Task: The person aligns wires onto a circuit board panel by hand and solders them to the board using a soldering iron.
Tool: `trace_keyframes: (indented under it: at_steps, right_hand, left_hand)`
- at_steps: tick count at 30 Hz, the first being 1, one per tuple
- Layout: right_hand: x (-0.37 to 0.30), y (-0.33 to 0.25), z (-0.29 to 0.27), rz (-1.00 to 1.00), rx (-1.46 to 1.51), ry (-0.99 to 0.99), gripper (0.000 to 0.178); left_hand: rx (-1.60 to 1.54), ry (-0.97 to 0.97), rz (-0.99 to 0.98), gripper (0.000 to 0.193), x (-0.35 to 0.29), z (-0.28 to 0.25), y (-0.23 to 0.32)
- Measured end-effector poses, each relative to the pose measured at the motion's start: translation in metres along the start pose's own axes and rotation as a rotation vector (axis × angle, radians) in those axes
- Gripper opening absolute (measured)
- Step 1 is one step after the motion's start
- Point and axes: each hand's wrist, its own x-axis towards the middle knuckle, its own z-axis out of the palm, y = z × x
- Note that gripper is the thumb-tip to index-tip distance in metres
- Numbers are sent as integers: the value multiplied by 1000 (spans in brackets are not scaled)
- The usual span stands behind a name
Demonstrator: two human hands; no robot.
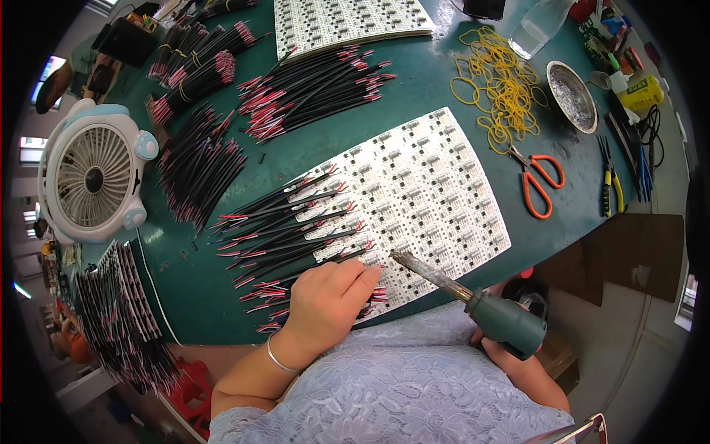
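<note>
A white circuit board panel [429, 185] with rows of small parts lies on the green table in front of me. Black cables [296, 222] with red and white wire ends lie side by side across its left edge. My left hand [329, 300], a bracelet at its wrist, rests closed over the cables at the near left edge; its fingertips are hidden, so what they pinch cannot be made out. In my right hand [510, 360], partly covered by the green handle, is a soldering iron [506, 322]. Its metal tip points left over the board, near my left hand.
More cable bundles [310, 92] and a stack of board panels [351, 22] lie at the back. A white fan [92, 177] stands left, above hanging wired boards [122, 311]. To the right are yellow rubber bands [499, 81], orange-handled scissors [540, 181], a metal bowl [572, 96] and pliers [610, 181].
</note>
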Motion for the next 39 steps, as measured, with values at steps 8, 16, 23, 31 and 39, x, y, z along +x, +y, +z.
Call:
trace_keyframes:
  at_steps: [8,16,23,31,39]
  right_hand:
    - [1,-1,3,-5,11,29,30]
    - [12,-9,3,-50,-28,14,32]
    - [9,-6,3,-30,-46,19,32]
    - [5,-6,-2,-1,-103,-34,26]
    - [0,-7,4,81,402,70,18]
  left_hand:
    - [37,-59,0,28,2,2,-1]
    - [8,-48,-14,30,1,5,-1]
    - [-5,-57,-34,30,5,3,2]
    - [-40,-80,-56,33,5,1,3]
    - [-29,-92,-47,35,5,2,2]
